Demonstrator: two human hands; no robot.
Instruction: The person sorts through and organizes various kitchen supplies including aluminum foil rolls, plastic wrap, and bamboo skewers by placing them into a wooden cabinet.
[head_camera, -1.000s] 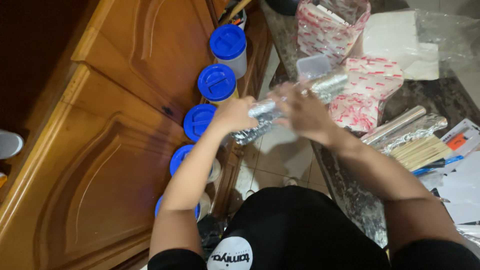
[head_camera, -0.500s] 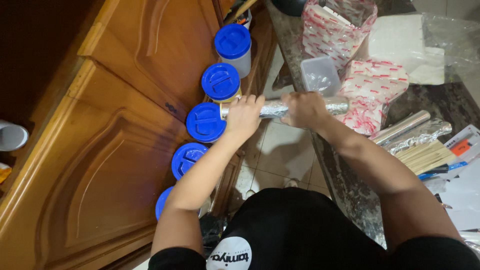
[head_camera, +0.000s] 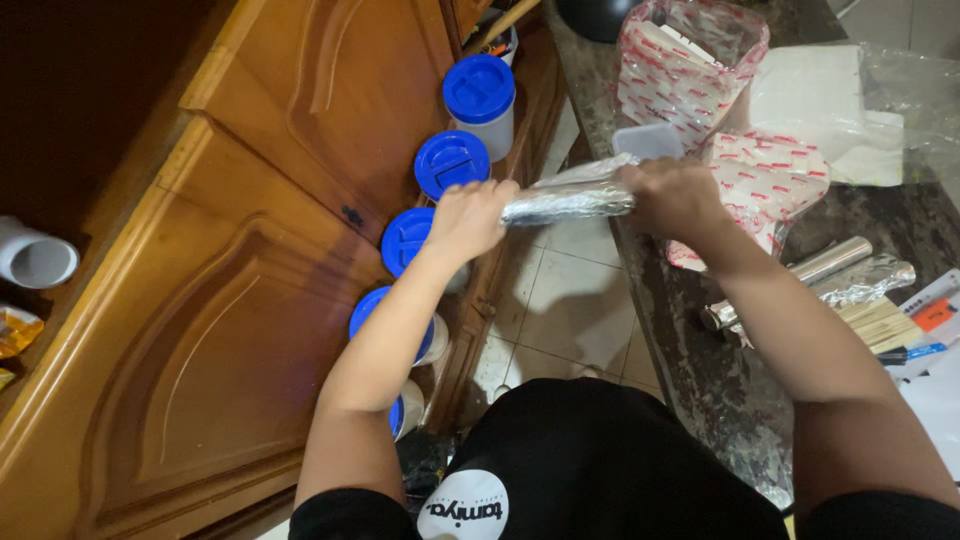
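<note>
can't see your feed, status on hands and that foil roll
Left hand and right hand both shut on foil-wrapped roll, one at each end. Roll held level above floor. Nothing between the hands.

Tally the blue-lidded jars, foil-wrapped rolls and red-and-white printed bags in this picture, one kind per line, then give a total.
Blue-lidded jars: 5, from the far jar to the near jar, partly hidden.
Foil-wrapped rolls: 3, the held roll between left hand and right hand, two on the counter.
Red-and-white printed bags: 2.
Total: 10
</note>
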